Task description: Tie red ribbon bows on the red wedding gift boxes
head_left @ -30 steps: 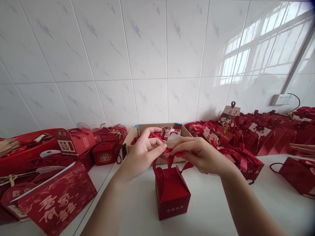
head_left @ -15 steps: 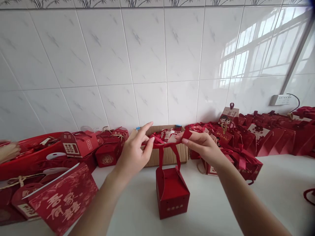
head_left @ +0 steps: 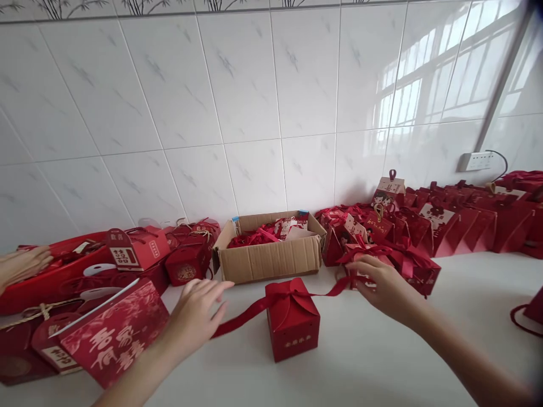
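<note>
In front of me a small red gift box (head_left: 292, 330) stands upright on the white table, its top flaps drawn together. A red ribbon (head_left: 250, 311) crosses at the top of the box, one end running out to each side. My left hand (head_left: 197, 311) grips the left end, which passes behind its fingers, low beside the box. Higher up to the right, my right hand (head_left: 377, 282) pinches the other end between thumb and fingers. The fingertips of both hands are partly hidden.
Behind the box sits an open cardboard carton (head_left: 271, 261) of red ribbons and cards. Red gift boxes (head_left: 186, 263) crowd the left, and several rows of red gift bags (head_left: 466, 226) line the right. Another person's hand (head_left: 25, 264) reaches into a red basin (head_left: 63, 282).
My hands have moved down and apart, pulling the ribbon from raised loops into a low crossing on the box. The box's top has closed. The other person's hand shows farther into view.
</note>
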`<state>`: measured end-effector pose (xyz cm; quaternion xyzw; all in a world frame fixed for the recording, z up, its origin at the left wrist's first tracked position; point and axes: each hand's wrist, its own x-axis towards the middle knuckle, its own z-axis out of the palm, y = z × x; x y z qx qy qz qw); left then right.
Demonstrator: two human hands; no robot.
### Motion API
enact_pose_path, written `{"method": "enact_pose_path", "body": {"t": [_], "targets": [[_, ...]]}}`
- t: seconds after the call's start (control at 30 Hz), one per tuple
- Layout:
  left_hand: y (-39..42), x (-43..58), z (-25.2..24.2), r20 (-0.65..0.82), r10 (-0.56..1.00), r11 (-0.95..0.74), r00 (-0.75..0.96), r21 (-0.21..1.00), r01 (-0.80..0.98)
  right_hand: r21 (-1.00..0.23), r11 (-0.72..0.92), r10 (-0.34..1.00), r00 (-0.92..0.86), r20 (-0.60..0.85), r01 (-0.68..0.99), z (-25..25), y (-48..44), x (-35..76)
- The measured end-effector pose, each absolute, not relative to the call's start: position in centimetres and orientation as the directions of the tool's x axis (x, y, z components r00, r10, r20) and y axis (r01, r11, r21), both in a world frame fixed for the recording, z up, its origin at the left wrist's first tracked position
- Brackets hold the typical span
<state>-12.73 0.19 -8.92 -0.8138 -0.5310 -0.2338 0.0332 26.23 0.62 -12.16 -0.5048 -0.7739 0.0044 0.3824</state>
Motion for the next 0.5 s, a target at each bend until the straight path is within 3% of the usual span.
{"method": "enact_pose_path", "body": {"t": [0.1,0.23,0.37,0.5], "targets": [[-0.1,-8.7,-8.6,0.45,0.849,-0.473,0.277,0.415,0.777,-0.471,0.577,0.758,-0.221,0.614,0.667,-11.0,1.3,23.0],[-0.6,-5.2,-8.9,0.237,0.951,-0.308,0.197,0.771,0.558,-0.701,0.533,0.846,-0.264,0.464,0.474,-11.4,2.2,18.8],[-0.6,-4.5,-9.9,0.141,0.971,-0.217,0.195,0.865,0.453,-0.874,0.386,0.904,-0.31,0.295,0.294,-13.3,2.2,17.2],[-0.1,-4.7,-11.0,0.078,0.976,-0.156,0.203,0.903,0.401,-0.941,0.278,0.936,-0.275,0.221,0.192,-14.2,1.9,17.3]]}}
